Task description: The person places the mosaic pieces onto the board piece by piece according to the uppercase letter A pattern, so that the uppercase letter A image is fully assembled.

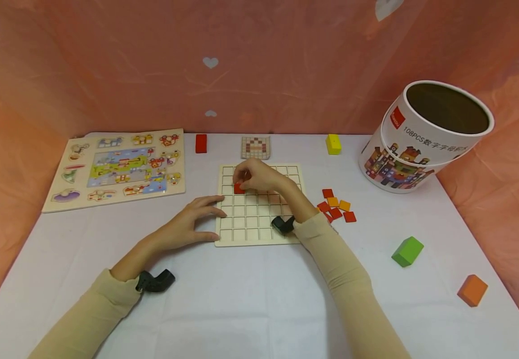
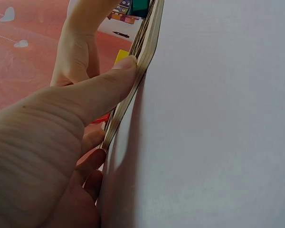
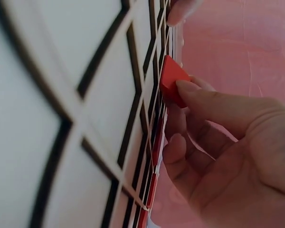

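A pale wooden grid board (image 1: 239,234) lies on the white table. My right hand (image 1: 259,175) pinches a small red square tile (image 3: 174,78) between thumb and fingers, tilted at the board's upper left cells. More red tiles (image 3: 156,147) show along the grid in the right wrist view; in the head view the right hand covers that part. My left hand (image 1: 185,225) touches the board's left edge with thumb and fingertips extended. Beyond the board lies a small card (image 1: 256,148) with a gridded picture. Loose red and orange tiles (image 1: 336,213) are scattered right of the board.
A wooden picture puzzle (image 1: 115,169) lies at the back left. Red (image 1: 201,143) and yellow (image 1: 333,144) blocks stand along the back. A large white tub (image 1: 398,144) is at the back right, with green (image 1: 407,251) and orange (image 1: 472,290) blocks nearer.
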Demonstrator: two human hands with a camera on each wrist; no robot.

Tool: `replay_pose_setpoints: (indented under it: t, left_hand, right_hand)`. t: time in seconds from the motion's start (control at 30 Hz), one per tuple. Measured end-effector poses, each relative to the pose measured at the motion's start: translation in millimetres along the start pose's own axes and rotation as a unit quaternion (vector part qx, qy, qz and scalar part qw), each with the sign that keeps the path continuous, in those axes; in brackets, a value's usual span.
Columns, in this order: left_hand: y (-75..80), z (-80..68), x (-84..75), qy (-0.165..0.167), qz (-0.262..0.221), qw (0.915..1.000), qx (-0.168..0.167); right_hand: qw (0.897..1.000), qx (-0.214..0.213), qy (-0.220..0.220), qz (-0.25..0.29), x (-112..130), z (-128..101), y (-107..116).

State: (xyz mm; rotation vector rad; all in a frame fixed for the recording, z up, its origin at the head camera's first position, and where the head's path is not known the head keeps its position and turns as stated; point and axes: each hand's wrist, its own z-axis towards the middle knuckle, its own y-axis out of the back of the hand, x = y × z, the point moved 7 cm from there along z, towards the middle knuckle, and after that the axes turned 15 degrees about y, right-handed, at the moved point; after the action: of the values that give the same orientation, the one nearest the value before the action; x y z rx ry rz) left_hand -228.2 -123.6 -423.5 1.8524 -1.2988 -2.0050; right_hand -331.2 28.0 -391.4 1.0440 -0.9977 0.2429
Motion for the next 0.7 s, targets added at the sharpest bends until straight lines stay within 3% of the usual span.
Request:
replay_pose_setpoints:
  t: [0.4,0.57,0.7]
  left_hand:
    - [2.4,-0.3,0.5,-0.001,0.003,1.0000,0.000]
    - [0.0,0.9,0.9,0.007,0.001,1.0000,0.004]
    - [-1.2,0.1,2.3,0.014,0.002,0.9999,0.003]
  right_hand:
    - [0.998,-0.009,-0.012,-0.062,4,-6,6]
    - [0.998,-0.048,0.008,-0.047,7,-33,19]
    - [0.996,-0.079,-0.002,-0.030,3,-67,36]
